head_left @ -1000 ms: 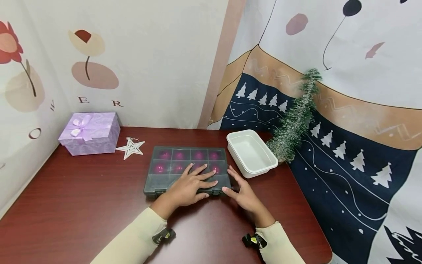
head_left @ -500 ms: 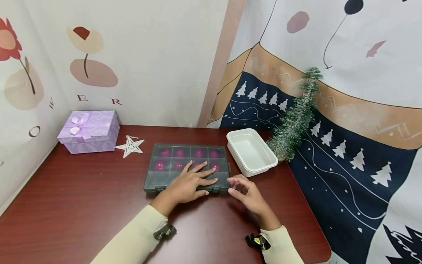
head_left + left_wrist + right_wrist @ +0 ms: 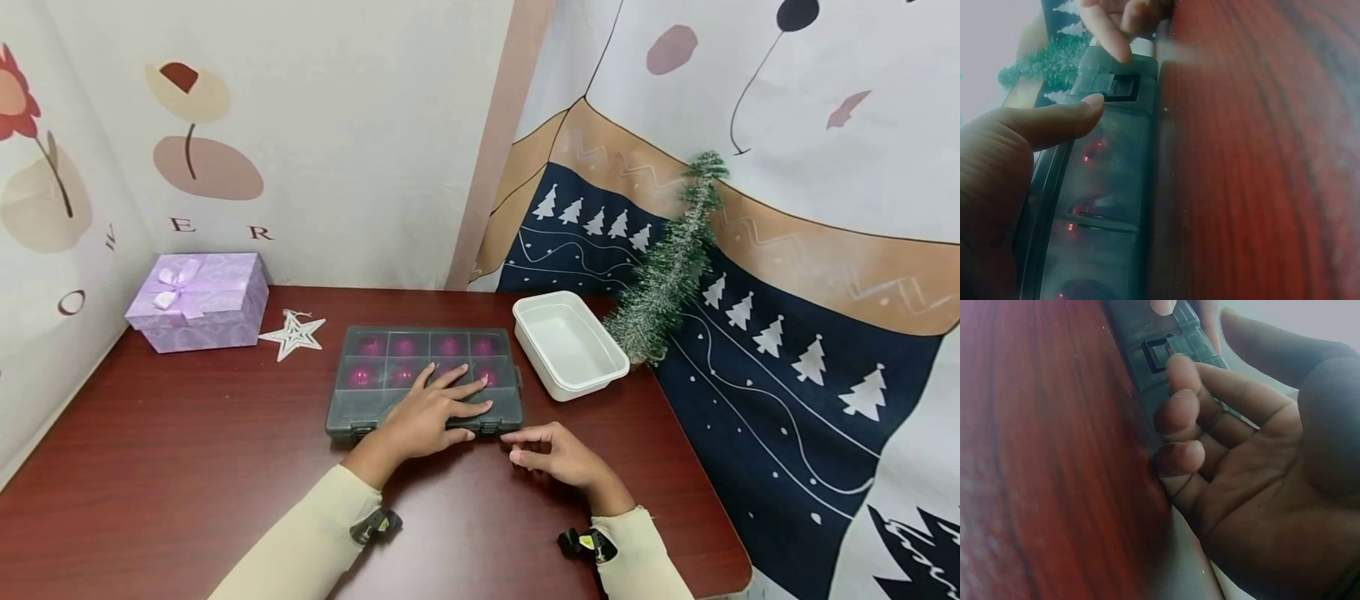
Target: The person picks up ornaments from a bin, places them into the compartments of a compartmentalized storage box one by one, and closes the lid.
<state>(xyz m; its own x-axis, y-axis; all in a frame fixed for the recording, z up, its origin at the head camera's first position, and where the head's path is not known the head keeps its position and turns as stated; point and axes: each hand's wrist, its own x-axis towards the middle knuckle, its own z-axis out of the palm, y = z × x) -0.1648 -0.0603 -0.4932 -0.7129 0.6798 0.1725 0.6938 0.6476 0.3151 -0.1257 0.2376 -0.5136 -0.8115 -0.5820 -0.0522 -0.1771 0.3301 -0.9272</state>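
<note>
A dark translucent compartment box (image 3: 356, 408) lies on the table, lid down. Round magenta balls (image 3: 362, 377) show through the lid, each in its own compartment. My left hand (image 3: 427, 417) rests on the lid with fingers spread and holds nothing. Its thumb lies by the front latch (image 3: 1121, 86). At the box's front right corner is my right hand (image 3: 558, 454), index finger reaching to the latch and thumb held apart. In the right wrist view its other fingers (image 3: 1179, 412) are loosely bent, with nothing between them.
A white plastic tub (image 3: 570, 346) stands right of the box, before a small frosted tinsel tree (image 3: 671, 267). At the back left are a lilac gift box (image 3: 198, 304) and a white star ornament (image 3: 294, 335). Printed cloth hangs behind the brown table (image 3: 187, 467).
My right hand has moved from the box's right side down to its front right corner, by the latch, its fingers bending more. The left hand stays on the lid.
</note>
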